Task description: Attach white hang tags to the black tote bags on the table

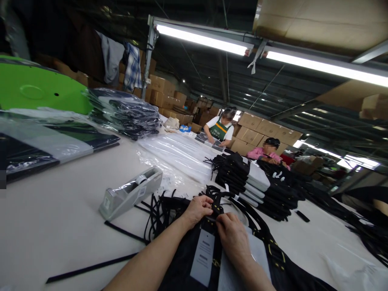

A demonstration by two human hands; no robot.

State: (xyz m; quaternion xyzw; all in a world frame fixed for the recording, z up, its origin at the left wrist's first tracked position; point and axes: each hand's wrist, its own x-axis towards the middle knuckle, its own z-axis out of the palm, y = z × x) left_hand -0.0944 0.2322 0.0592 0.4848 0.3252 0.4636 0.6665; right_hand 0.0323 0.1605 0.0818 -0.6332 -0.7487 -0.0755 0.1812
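Note:
A black garment (194, 266) with black straps and a grey hang tag (202, 255) lies on the white table (54, 218) right in front of me. My left hand (198, 209) pinches a black strap (216, 207) at the top of the garment. My right hand (232, 234) grips the same strap area just below and to the right, fingers closed on it. Loose black straps (157, 214) spread out to the left of the garment.
A grey tape dispenser (131, 193) sits left of my hands. Stacks of folded black garments (251, 184) lie ahead, clear plastic bags (178, 153) beyond, bagged stacks (124, 113) far left. Two other people (220, 129) work at the table's far end, among cardboard boxes (260, 127).

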